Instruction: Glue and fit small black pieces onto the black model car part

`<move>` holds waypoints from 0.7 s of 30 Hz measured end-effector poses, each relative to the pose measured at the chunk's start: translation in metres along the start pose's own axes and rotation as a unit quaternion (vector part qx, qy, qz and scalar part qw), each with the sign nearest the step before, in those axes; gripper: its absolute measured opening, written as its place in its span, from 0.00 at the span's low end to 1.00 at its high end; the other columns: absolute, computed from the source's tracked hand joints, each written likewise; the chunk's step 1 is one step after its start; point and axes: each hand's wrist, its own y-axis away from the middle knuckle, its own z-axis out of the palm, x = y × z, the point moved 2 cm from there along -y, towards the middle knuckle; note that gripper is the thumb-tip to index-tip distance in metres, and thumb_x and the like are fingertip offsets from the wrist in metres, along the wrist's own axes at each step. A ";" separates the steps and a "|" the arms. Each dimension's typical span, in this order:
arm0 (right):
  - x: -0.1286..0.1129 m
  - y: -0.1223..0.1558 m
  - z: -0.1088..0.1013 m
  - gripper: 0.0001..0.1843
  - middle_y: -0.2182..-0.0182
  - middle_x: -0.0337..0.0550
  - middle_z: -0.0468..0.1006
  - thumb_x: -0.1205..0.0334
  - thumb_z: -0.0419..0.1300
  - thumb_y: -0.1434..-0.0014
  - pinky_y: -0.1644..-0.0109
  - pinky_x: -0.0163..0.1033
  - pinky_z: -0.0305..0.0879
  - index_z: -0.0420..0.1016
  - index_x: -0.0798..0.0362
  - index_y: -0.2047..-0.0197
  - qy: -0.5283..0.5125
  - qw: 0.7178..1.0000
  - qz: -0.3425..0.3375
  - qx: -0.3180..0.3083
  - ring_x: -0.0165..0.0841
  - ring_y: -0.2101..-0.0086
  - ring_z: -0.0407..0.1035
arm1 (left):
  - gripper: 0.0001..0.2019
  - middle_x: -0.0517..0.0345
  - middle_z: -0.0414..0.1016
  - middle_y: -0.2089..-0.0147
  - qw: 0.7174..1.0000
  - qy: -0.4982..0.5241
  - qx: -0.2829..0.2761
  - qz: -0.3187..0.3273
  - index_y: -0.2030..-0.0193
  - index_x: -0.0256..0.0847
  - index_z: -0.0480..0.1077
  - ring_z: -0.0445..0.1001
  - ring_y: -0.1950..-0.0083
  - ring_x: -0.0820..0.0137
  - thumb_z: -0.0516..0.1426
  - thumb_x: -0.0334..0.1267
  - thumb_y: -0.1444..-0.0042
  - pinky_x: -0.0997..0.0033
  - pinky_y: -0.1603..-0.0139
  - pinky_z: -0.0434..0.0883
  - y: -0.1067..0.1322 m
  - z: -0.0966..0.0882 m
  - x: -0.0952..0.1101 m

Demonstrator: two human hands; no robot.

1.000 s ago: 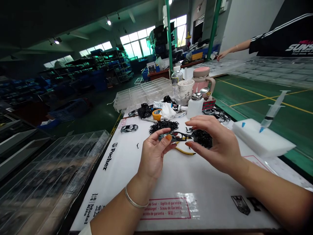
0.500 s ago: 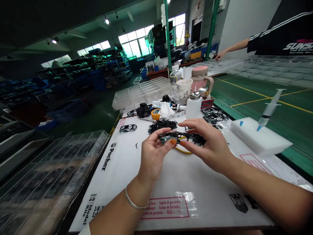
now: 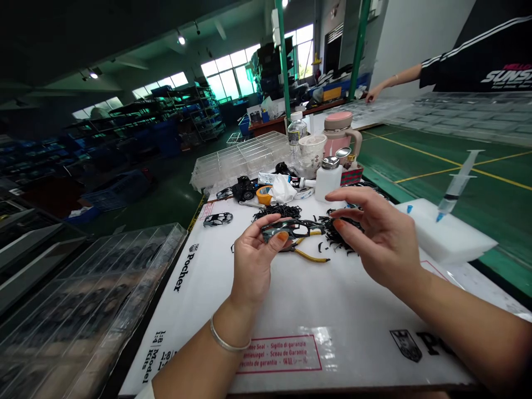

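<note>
My left hand [image 3: 255, 255] grips a glossy dark model car body shell [image 3: 291, 228] at its left end, thumb across the near side. The shell is held above the white board [image 3: 291, 299], its window openings showing. My right hand [image 3: 376, 233] is apart from the shell, thumb and index finger spread, and I see nothing between them. Behind its fingers lies a pile of small black parts [image 3: 338, 239], partly hidden. Yellow-handled pliers [image 3: 311, 257] lie under the shell, their head covered. A second black heap [image 3: 276, 211] sits just beyond the left hand.
Another car shell [image 3: 218, 219] rests at the left. Farther back are orange tape [image 3: 263, 194], crumpled tissue [image 3: 283, 189], a white bottle [image 3: 329, 180], a paper cup [image 3: 311, 148] and a pink mug [image 3: 338, 133]. A syringe [image 3: 457, 188] stands in white foam [image 3: 453, 230]. A co-worker's hand [image 3: 375, 92] reaches over trays.
My right hand has let go of the shell and moved right, its fingers spread. The left hand keeps the shell, shifted slightly left. More of the pliers and the right-hand pile now shows.
</note>
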 end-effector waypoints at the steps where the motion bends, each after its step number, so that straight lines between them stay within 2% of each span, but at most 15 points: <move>1: 0.001 -0.001 0.000 0.17 0.50 0.44 0.73 0.67 0.58 0.40 0.51 0.41 0.74 0.73 0.45 0.48 0.006 1.000 0.012 0.004 0.39 0.49 0.68 | 0.17 0.49 0.78 0.51 1.000 0.002 -0.001 0.000 0.51 0.40 0.74 0.78 0.51 0.63 0.66 0.39 0.48 0.71 0.56 0.77 0.000 0.000 0.000; 3: 0.004 -0.004 0.000 0.14 0.50 0.44 0.75 0.62 0.59 0.38 0.52 0.41 0.74 0.73 0.46 0.48 0.016 0.999 0.048 -0.007 0.38 0.52 0.71 | 0.17 0.49 0.78 0.50 1.000 0.007 -0.005 0.002 0.51 0.40 0.74 0.78 0.51 0.62 0.67 0.38 0.48 0.71 0.56 0.77 0.000 0.000 0.001; 6: 0.009 -0.006 0.004 0.15 0.53 0.43 0.78 0.54 0.58 0.37 0.55 0.41 0.74 0.75 0.48 0.49 0.014 0.992 0.104 -0.065 0.39 0.54 0.74 | 0.17 0.48 0.78 0.50 1.000 0.015 -0.013 0.010 0.51 0.40 0.73 0.78 0.52 0.62 0.66 0.38 0.47 0.70 0.56 0.77 0.000 0.000 0.001; 11: 0.012 -0.004 0.009 0.21 0.62 0.44 0.82 0.46 0.60 0.40 0.66 0.38 0.74 0.78 0.51 0.51 -0.074 0.972 0.172 -0.144 0.37 0.64 0.76 | 0.16 0.47 0.77 0.48 0.999 0.021 -0.030 0.020 0.50 0.39 0.73 0.78 0.51 0.62 0.65 0.39 0.45 0.70 0.55 0.78 0.000 0.000 0.003; 14: 0.013 -0.002 0.010 0.22 0.65 0.44 0.82 0.46 0.63 0.42 0.68 0.37 0.74 0.78 0.52 0.52 -0.091 0.967 0.191 -0.143 0.35 0.68 0.76 | 0.15 0.47 0.77 0.48 0.998 0.027 -0.046 0.016 0.50 0.39 0.72 0.78 0.51 0.63 0.64 0.39 0.44 0.69 0.55 0.77 0.000 0.000 0.003; 21: 0.010 -0.004 0.008 0.19 0.71 0.44 0.82 0.48 0.62 0.42 0.71 0.36 0.72 0.80 0.54 0.56 -0.049 0.978 0.170 -0.112 0.34 0.73 0.75 | 0.16 0.47 0.75 0.44 0.997 -0.022 -0.077 -0.010 0.50 0.40 0.74 0.75 0.47 0.60 0.63 0.41 0.44 0.66 0.52 0.77 -0.004 -0.002 0.006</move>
